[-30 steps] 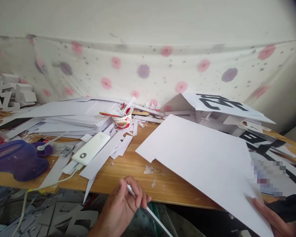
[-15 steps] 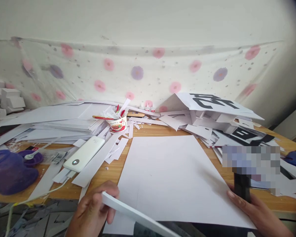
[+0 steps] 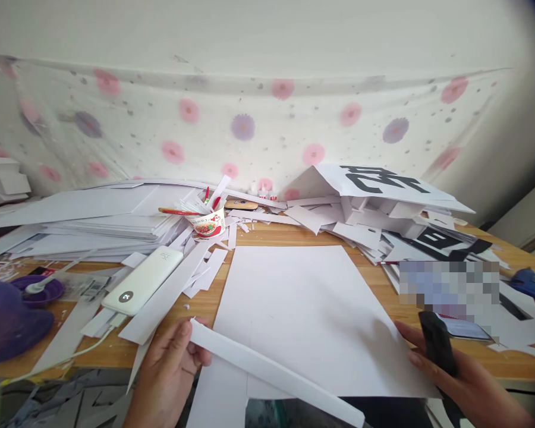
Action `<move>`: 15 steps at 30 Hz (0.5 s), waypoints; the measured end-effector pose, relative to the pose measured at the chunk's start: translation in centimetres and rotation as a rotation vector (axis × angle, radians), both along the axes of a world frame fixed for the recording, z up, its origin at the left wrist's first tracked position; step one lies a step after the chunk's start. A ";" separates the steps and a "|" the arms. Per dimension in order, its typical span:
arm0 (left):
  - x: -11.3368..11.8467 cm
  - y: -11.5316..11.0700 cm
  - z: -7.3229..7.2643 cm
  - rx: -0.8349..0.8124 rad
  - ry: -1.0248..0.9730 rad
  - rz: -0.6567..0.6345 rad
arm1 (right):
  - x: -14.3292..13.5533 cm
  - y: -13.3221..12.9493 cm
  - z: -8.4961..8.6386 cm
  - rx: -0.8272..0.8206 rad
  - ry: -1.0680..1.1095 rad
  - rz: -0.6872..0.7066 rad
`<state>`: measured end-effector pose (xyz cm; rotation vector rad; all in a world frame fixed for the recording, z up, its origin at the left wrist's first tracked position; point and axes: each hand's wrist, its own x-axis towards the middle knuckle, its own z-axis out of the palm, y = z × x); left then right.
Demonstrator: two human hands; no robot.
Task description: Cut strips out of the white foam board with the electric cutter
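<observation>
Left hand (image 3: 167, 374) pinches a long white strip (image 3: 271, 373) over the white sheet (image 3: 303, 315) at lower centre; right hand (image 3: 468, 380) grips a black tool (image 3: 437, 351), whose pressing fingertips may shift the sheet and misalign the strip.

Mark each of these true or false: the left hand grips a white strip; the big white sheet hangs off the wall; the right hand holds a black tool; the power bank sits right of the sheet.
1. The left hand grips a white strip. True.
2. The big white sheet hangs off the wall. False: it lies flat on the wooden table.
3. The right hand holds a black tool. True.
4. The power bank sits right of the sheet. False: it lies left of it.
</observation>
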<state>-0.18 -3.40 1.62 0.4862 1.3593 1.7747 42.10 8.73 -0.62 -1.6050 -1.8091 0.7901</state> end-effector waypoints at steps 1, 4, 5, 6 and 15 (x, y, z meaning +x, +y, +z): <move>0.0 0.0 -0.2 0.003 0.021 -0.008 | 0.5 0.3 -0.3 -0.066 -0.021 0.046; -0.1 -0.2 -1.2 -0.010 0.078 -0.054 | 1.9 0.9 -1.2 -0.135 -0.057 0.085; -0.3 -0.3 -1.6 -0.022 0.095 -0.065 | 2.2 1.0 -1.4 -0.118 -0.073 0.081; -0.4 -0.4 -1.9 -0.035 0.115 -0.070 | 2.4 1.1 -1.6 -0.101 -0.097 0.082; -0.8 -0.6 -2.0 -0.121 0.505 -0.158 | 1.8 -0.2 -1.5 0.071 -0.216 0.084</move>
